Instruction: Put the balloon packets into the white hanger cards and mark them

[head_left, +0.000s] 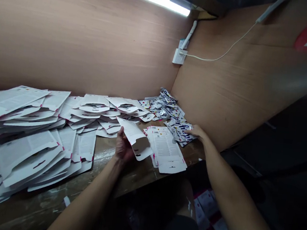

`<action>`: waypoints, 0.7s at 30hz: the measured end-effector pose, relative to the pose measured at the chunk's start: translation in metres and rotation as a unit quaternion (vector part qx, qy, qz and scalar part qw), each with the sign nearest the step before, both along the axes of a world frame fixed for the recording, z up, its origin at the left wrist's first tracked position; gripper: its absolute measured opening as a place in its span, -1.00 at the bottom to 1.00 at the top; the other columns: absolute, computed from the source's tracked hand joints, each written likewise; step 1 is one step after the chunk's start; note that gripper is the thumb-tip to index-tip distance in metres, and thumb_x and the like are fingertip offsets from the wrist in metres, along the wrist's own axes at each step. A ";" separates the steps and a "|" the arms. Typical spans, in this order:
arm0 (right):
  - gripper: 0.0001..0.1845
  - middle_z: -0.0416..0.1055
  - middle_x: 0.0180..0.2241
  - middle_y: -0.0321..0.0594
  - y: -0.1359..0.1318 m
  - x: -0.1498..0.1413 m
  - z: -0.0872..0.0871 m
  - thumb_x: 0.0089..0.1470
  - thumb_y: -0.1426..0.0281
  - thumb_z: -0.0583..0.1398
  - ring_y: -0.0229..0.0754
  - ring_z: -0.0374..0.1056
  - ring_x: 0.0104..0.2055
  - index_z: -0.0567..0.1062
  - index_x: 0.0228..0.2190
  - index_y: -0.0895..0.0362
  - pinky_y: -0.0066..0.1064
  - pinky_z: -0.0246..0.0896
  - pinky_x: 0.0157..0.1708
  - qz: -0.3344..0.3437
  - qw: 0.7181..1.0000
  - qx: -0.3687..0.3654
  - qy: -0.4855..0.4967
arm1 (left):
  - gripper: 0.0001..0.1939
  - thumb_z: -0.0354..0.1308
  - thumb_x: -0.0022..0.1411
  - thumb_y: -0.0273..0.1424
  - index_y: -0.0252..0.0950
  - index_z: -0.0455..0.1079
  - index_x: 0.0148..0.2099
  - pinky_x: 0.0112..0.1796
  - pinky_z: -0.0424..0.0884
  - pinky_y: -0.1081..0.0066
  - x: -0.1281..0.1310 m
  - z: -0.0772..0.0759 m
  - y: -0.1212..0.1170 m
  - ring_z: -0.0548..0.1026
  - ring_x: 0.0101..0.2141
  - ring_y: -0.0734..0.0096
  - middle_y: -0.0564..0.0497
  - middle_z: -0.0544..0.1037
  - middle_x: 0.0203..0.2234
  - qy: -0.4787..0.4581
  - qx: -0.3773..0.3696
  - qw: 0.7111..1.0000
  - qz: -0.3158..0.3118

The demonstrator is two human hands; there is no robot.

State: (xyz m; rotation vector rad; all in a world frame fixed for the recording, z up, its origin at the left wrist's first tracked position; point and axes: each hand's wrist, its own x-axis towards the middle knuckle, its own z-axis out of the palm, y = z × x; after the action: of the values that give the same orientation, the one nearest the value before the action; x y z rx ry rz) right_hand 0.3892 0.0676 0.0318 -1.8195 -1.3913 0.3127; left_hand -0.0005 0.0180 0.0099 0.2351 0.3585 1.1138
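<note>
- Blanks (pixel 30 123): white die-cut card, printed with text and edged in pink, lying in overlapping stacks along the left of the bench (pixel 28 211). Thin card, so I judge each light and springy, stiff when flat but easily creased at its folds.
- Left hand (pixel 124 146): fingers curled, grasping one blank by its lower edge, palm turned toward me.
- Held blank (pixel 132 131): raised just off the bench, tilted, its notched flap folded over. A grip on the flat panel should spare the flap.
- Flat blank (pixel 164 149): lying on the bench just right of the held blank, barcode and small print uppermost.
- Wall panel (pixel 68 35): pale wood behind the stacks, meeting a second panel in the corner.
- Sachets (pixel 170 109): loose heap of shiny printed packets with blue script, running from the corner toward my right hand. Light and probably slippery; I would pinch them singly by an edge.
- Socket (pixel 179 56): white, on the wall above the heap, with a cable (pixel 221 56) running right.
- Right hand (pixel 198 132): fingers extended onto the sachets; whether they grip, I cannot tell.
- Cartons (pixel 214 218): more printed card, below the bench at lower right.
</note>
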 end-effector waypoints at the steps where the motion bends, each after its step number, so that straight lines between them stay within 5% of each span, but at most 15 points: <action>1: -0.71 0.55 -0.52 -0.09 -0.006 0.004 0.002 -0.18 0.32 0.50 -0.09 0.43 -0.42 0.53 -0.51 0.16 -0.23 0.35 -0.35 0.005 1.000 0.007 0.022 | -0.15 0.18 0.28 0.13 -0.45 0.34 0.33 0.06 0.53 -0.18 0.000 -0.001 0.000 0.65 -0.03 -0.21 -0.37 0.66 -0.04 0.001 0.002 1.000 0.000; 7: -0.64 0.62 -0.27 0.03 -0.056 -0.009 0.012 0.08 0.18 0.39 -0.09 0.56 -0.30 0.55 -0.21 0.19 -0.25 0.45 -0.30 0.043 0.979 0.109 0.166 | -0.11 0.19 0.22 0.22 -0.39 0.35 0.31 0.04 0.53 -0.22 0.002 -0.006 -0.001 0.64 -0.03 -0.23 -0.35 0.65 -0.04 0.008 0.007 1.000 -0.016; 12: -0.63 0.64 -0.24 -0.05 -0.137 -0.114 0.003 0.10 0.10 0.40 0.02 0.58 -0.21 0.53 -0.26 0.12 -0.14 0.51 -0.20 -0.013 0.961 0.224 0.161 | -0.13 0.22 0.19 0.23 -0.34 0.39 0.27 0.07 0.50 -0.22 0.003 -0.010 -0.003 0.62 0.01 -0.23 -0.29 0.66 -0.05 -0.001 0.022 0.999 -0.028; 14: -0.72 0.65 -0.25 -0.05 -0.167 -0.159 -0.003 0.16 0.15 0.37 0.05 0.59 -0.21 0.48 -0.38 0.05 -0.12 0.53 -0.20 0.048 0.963 0.221 0.150 | -0.17 0.23 0.20 0.20 -0.34 0.39 0.26 0.09 0.48 -0.21 0.002 -0.010 -0.004 0.61 0.02 -0.21 -0.27 0.66 -0.06 -0.008 0.027 0.999 -0.021; 18: -0.97 0.58 0.11 -0.09 -0.189 -0.205 -0.012 0.22 0.38 0.30 0.10 0.54 0.11 0.58 -0.29 -0.01 -0.01 0.47 0.10 0.320 0.929 0.164 0.092 | -0.11 0.21 0.18 0.25 -0.33 0.36 0.28 0.09 0.46 -0.27 0.001 -0.008 -0.007 0.62 0.01 -0.21 -0.27 0.66 -0.10 -0.009 0.020 0.999 -0.024; 21: -0.75 0.56 0.13 -0.07 -0.176 -0.212 -0.017 0.25 0.46 0.20 0.11 0.50 0.16 0.61 -0.09 0.00 0.04 0.40 0.18 0.355 0.923 0.150 0.009 | -0.14 0.19 0.20 0.24 -0.35 0.37 0.26 0.08 0.48 -0.25 0.004 -0.007 -0.010 0.62 0.00 -0.18 -0.27 0.66 -0.11 -0.005 0.025 0.999 -0.028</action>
State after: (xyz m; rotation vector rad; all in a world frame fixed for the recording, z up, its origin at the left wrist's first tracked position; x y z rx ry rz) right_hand 0.1775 -0.1089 0.0151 -1.0105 -1.9334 0.4506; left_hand 0.0034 0.0081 0.0028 0.2823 0.3147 1.0695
